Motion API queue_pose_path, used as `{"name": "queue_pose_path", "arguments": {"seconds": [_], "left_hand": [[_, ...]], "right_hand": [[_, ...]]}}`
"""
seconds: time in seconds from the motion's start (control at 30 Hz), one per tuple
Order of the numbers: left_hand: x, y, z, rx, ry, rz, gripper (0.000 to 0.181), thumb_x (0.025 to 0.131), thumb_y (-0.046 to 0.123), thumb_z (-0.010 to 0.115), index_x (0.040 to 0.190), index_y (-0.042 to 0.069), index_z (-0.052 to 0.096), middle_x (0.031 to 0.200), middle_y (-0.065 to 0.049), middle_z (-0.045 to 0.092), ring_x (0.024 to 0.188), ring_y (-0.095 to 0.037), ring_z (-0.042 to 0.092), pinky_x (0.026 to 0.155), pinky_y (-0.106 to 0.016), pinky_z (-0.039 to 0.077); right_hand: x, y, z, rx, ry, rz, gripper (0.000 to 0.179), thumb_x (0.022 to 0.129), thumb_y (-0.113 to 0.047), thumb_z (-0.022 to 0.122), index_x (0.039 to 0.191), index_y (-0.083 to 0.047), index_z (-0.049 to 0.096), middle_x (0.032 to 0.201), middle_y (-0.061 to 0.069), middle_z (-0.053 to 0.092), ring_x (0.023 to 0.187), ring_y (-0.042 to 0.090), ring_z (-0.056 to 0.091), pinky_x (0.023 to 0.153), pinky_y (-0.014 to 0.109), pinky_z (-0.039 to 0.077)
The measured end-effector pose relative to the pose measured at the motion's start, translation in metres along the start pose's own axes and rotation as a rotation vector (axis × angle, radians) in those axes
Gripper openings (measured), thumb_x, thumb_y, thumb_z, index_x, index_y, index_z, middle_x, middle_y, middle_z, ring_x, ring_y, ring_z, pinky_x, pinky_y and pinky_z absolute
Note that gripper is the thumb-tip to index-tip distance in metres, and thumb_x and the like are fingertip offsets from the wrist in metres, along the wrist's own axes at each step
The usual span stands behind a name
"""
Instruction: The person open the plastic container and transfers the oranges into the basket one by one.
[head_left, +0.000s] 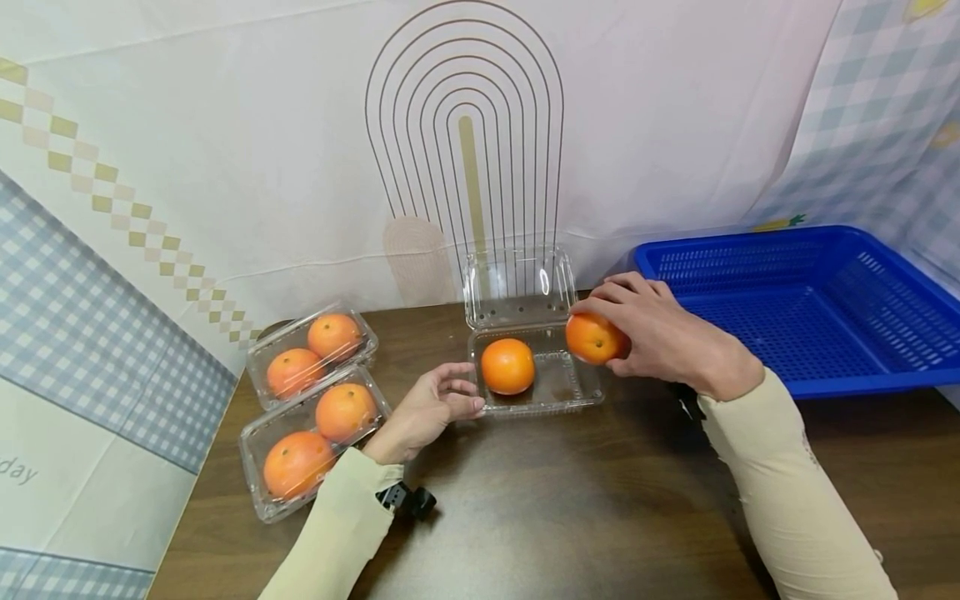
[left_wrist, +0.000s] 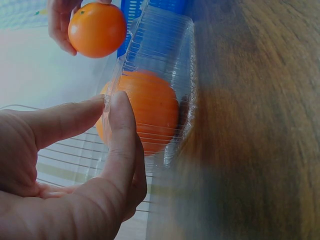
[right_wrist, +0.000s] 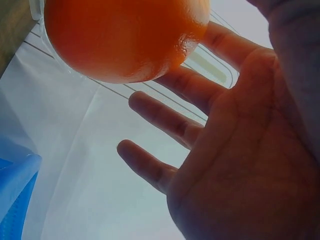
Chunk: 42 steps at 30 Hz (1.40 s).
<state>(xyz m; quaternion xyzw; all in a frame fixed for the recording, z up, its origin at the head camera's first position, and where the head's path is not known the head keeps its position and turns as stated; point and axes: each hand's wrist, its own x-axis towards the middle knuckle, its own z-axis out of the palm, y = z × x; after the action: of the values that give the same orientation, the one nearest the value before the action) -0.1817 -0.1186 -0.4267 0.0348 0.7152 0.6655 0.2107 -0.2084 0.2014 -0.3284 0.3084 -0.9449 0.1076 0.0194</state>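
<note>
My right hand [head_left: 656, 333] holds an orange [head_left: 595, 338] over the right side of an opened clear plastic container [head_left: 558, 383]. In the right wrist view, the thumb is hidden and two of the fingers stand away from this orange [right_wrist: 125, 40]. Another orange [head_left: 507, 367] sits in the left half of the container. The clear lid [head_left: 517, 287] is raised at the back. With thumb and finger, my left hand [head_left: 426, 412] pinches the container's left rim, as the left wrist view shows at the rim [left_wrist: 106, 107].
On the left stand two closed clear containers, a rear one [head_left: 258, 367] and a front one [head_left: 251, 467], each with two oranges. A blue plastic basket [head_left: 847, 383] stands at the right. Behind the brown table [head_left: 540, 517] hangs a patterned white cloth [head_left: 300, 150].
</note>
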Motion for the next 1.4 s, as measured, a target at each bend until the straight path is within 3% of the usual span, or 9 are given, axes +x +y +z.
{"name": "queue_pose_path", "arguments": {"seconds": [0.4, 0.63, 0.87, 1.4], "left_hand": [[-0.0005, 0.0009, 0.0001, -0.007, 0.002, 0.0, 0.061, 0.092, -0.009, 0.065, 0.148, -0.003, 0.041, 0.12, -0.023, 0.056, 0.087, -0.01, 0.067, 0.094, -0.038, 0.062], [-0.0004, 0.0013, 0.0005, -0.003, 0.002, -0.002, 0.061, 0.092, -0.008, 0.066, 0.148, -0.002, 0.042, 0.119, -0.021, 0.056, 0.087, -0.01, 0.067, 0.089, -0.03, 0.062], [-0.0002, 0.001, 0.0002, -0.006, 0.004, -0.005, 0.061, 0.092, -0.009, 0.066, 0.148, -0.003, 0.041, 0.119, -0.021, 0.057, 0.086, -0.01, 0.067, 0.091, -0.033, 0.062], [0.0002, 0.0005, 0.0004, -0.008, 0.005, -0.001, 0.061, 0.092, -0.008, 0.066, 0.148, -0.003, 0.042, 0.118, -0.02, 0.057, 0.086, -0.009, 0.067, 0.087, -0.028, 0.062]], "right_hand": [[-0.0004, 0.0012, -0.0005, -0.014, 0.013, 0.023, 0.069, 0.074, -0.021, 0.09, 0.136, -0.021, 0.061, 0.136, 0.008, 0.059, 0.134, 0.033, 0.037, 0.103, 0.06, 0.037], [-0.002, 0.0011, -0.0023, -0.008, 0.008, 0.011, 0.068, 0.075, -0.019, 0.089, 0.137, -0.02, 0.061, 0.136, 0.009, 0.059, 0.134, 0.034, 0.036, 0.102, 0.06, 0.037], [-0.0014, 0.0017, -0.0028, 0.0, 0.018, 0.005, 0.067, 0.074, -0.018, 0.09, 0.135, -0.021, 0.062, 0.134, 0.008, 0.06, 0.133, 0.034, 0.037, 0.101, 0.059, 0.036], [-0.0039, 0.0032, -0.0042, -0.01, 0.027, 0.034, 0.07, 0.072, -0.019, 0.091, 0.135, -0.019, 0.062, 0.134, 0.008, 0.06, 0.132, 0.033, 0.038, 0.103, 0.059, 0.036]]}}
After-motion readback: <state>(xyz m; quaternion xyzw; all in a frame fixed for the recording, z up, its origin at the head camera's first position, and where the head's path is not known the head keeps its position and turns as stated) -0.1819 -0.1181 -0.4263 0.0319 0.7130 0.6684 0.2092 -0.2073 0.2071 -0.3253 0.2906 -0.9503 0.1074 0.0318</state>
